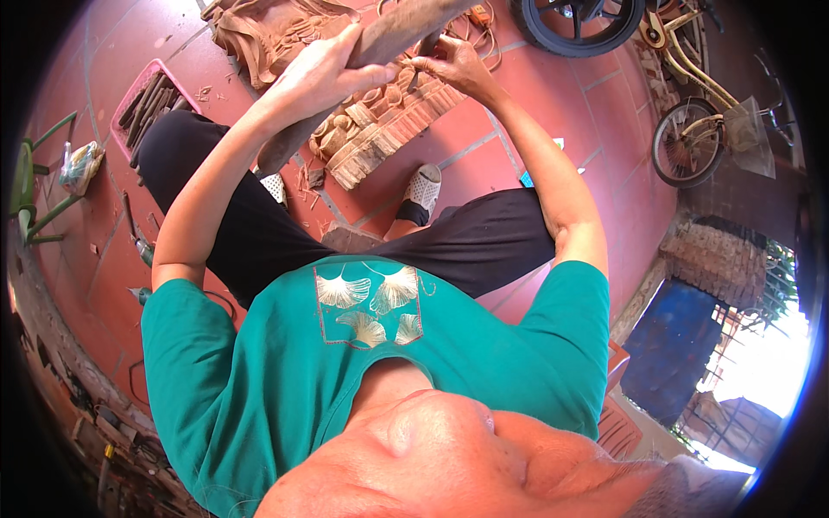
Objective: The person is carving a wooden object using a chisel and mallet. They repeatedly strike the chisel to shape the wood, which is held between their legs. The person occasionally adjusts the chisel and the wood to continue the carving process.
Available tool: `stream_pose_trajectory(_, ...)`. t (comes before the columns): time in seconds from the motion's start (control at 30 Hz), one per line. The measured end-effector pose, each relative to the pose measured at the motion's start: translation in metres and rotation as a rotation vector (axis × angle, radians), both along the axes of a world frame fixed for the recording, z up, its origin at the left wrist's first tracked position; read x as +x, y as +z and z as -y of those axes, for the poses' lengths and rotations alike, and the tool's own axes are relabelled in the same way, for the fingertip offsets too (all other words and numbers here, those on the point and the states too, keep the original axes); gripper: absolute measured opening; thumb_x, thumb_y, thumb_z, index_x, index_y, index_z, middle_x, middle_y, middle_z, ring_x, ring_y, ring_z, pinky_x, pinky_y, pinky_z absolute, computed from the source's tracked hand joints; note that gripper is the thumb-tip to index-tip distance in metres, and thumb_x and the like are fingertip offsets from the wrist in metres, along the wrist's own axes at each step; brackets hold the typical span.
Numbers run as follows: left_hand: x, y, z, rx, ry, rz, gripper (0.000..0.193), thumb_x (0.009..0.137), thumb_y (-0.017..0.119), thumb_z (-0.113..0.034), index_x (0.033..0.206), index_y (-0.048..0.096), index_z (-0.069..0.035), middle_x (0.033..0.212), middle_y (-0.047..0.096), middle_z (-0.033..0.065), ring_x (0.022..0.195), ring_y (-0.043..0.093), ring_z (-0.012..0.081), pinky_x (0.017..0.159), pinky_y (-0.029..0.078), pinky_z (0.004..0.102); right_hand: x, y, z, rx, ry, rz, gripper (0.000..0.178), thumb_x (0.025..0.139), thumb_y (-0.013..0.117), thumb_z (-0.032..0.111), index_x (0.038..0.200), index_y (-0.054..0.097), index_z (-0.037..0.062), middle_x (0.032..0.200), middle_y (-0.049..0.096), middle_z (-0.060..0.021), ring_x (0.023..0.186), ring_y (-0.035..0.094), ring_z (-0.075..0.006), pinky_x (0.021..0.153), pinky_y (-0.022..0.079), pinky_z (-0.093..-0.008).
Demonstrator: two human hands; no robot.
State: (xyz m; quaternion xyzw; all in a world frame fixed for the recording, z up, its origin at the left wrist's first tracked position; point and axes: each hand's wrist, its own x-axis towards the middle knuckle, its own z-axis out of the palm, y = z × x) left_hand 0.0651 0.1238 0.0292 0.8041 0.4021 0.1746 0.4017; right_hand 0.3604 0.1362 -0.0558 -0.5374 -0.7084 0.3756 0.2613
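My left hand [318,76] is closed around a long, thick wooden club [298,142], which slants from the top edge down toward my left knee. To its right, my right hand [459,67] pinches a slim chisel [414,82], its tip pointing down at a carved wooden piece [371,142]. The carving has rounded scrolls and a ribbed border and lies on the floor in front of my feet. Part of the club covers the carving's upper left side.
Another carved wood piece [259,34] lies at the far left. A pink basket [154,67] of tools stands beside my left knee. Red floor tiles [561,112] carry wood chips. A green stool [26,186], a motorbike wheel [580,26] and a bicycle [691,142] stand around.
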Motion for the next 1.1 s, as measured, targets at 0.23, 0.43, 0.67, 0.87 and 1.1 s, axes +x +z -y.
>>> stream_pose_trajectory(0.23, -0.003, -0.018, -0.005, 0.014, 0.005, 0.098, 0.071, 0.087, 0.069, -0.054, 0.126, 0.054, 0.003, 0.094, 0.065, 0.0194, 0.083, 0.063, 0.0262, 0.079, 0.050, 0.0395, 0.012, -0.005, -0.003, -0.009, -0.104, -0.002, 0.025, 0.088, 0.076, 0.021, 0.099, 0.070, -0.0006, 0.088, 0.073, -0.0070, 0.080, 0.069, -0.0121, 0.070, 0.054, -0.0276)
stream_pose_trajectory(0.43, -0.005, -0.006, -0.002, -0.045, 0.031, 0.098, 0.072, 0.087, 0.069, -0.053, 0.130, 0.053, 0.003, 0.098, 0.066, 0.0200, 0.087, 0.065, 0.0250, 0.080, 0.050, 0.0388, 0.011, 0.007, 0.000, -0.039, -0.106, -0.049, 0.022, 0.092, 0.073, 0.016, 0.104, 0.068, -0.0019, 0.090, 0.071, -0.0043, 0.080, 0.066, -0.0095, 0.069, 0.054, -0.0233)
stream_pose_trajectory(0.67, -0.003, -0.009, -0.001, 0.000, 0.039, 0.108, 0.069, 0.087, 0.069, -0.053, 0.126, 0.054, 0.002, 0.095, 0.064, 0.0186, 0.085, 0.064, 0.0237, 0.078, 0.050, 0.0387, 0.006, 0.000, -0.003, -0.064, -0.051, -0.097, 0.024, 0.092, 0.073, 0.018, 0.104, 0.067, -0.0013, 0.087, 0.068, -0.0024, 0.077, 0.063, -0.0073, 0.065, 0.050, -0.0215)
stream_pose_trajectory(0.87, -0.003, 0.011, 0.007, -0.090, 0.030, 0.161, 0.066, 0.088, 0.070, -0.053, 0.122, 0.055, 0.002, 0.090, 0.063, 0.0169, 0.081, 0.063, 0.0232, 0.076, 0.050, 0.0387, 0.007, 0.000, -0.004, -0.055, -0.055, -0.069, 0.024, 0.092, 0.074, 0.020, 0.104, 0.068, -0.0006, 0.087, 0.068, -0.0022, 0.077, 0.062, -0.0068, 0.063, 0.049, -0.0214)
stream_pose_trajectory(1.1, -0.004, 0.001, 0.003, 0.017, 0.032, 0.133, 0.067, 0.088, 0.070, -0.053, 0.123, 0.056, 0.002, 0.090, 0.064, 0.0171, 0.081, 0.063, 0.0230, 0.074, 0.051, 0.0388, 0.005, 0.006, -0.004, -0.117, -0.046, -0.087, 0.025, 0.092, 0.074, 0.020, 0.104, 0.068, -0.0005, 0.089, 0.068, -0.0024, 0.080, 0.064, -0.0076, 0.067, 0.052, -0.0224)
